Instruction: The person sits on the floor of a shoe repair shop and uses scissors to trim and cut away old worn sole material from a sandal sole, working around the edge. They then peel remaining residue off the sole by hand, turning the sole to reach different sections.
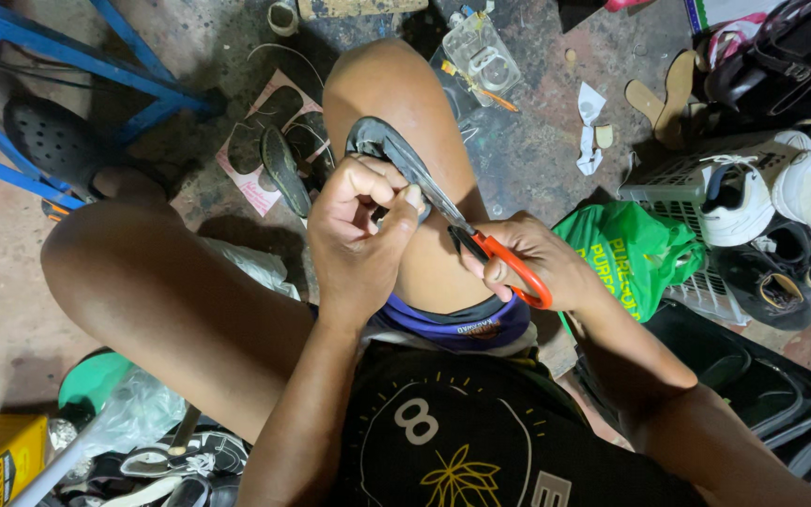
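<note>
From my feed: the wearer has both arms bare, no sleeves below the elbow, no watch, rings or gloves on the left hand (360,235) or the right hand (542,268). Legs bare at the knees. Black short-sleeved cotton T-shirt (481,432) with pale printed characters and a yellow leaf-shaped emblem on the chest. Purple shorts with a black-and-white trimmed hem (466,324) carrying a small orange-and-white patch.

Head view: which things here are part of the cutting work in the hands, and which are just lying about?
In use:
- dark shoe sole, held by the left hand
- orange-handled scissors, in the right hand, blades at the sole

Lying about:
- green plastic bag
- white sneakers
- black clog
- clear plastic box
- sole cutouts
</note>
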A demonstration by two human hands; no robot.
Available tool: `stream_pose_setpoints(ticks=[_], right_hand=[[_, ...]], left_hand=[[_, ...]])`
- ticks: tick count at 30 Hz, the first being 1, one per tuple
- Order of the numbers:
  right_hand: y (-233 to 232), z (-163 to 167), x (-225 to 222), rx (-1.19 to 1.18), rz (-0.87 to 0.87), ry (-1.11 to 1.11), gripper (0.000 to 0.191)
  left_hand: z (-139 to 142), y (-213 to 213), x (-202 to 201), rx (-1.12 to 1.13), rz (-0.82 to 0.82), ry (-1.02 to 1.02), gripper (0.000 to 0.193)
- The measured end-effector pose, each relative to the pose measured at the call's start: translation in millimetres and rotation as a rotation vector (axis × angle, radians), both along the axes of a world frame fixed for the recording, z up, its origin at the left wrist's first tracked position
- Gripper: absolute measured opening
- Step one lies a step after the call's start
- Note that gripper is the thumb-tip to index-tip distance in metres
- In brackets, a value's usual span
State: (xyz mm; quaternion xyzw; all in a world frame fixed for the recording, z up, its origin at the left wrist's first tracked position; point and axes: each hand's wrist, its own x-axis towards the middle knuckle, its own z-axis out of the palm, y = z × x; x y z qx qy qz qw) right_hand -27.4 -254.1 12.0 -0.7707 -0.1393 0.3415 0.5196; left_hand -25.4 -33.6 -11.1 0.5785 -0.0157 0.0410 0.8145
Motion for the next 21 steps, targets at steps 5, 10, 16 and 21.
stream_pose_setpoints(ticks=[5,10,16,21], right_hand=[[2.6,3.3,6.2,0.091,0.011,0.025,0.069],[0.8,3.2,10.4,0.129,0.008,0.057,0.069],[-7.3,-4.0,5.9,0.075,-0.010,0.055,0.064],[-12.1,-13.6,2.2,0.160,-0.030,0.043,0.049]], left_hand=[[-1.8,-0.6,0.9,0.035,-0.020,-0.032,0.024],[-3.2,-0.4,1.8,-0.008,-0.046,-0.022,0.024],[-1.7,2.6,2.0,0.116,-0.039,-0.086,0.026],[5.9,7.0,0.4,0.066,-0.008,-0.082,0.033]])
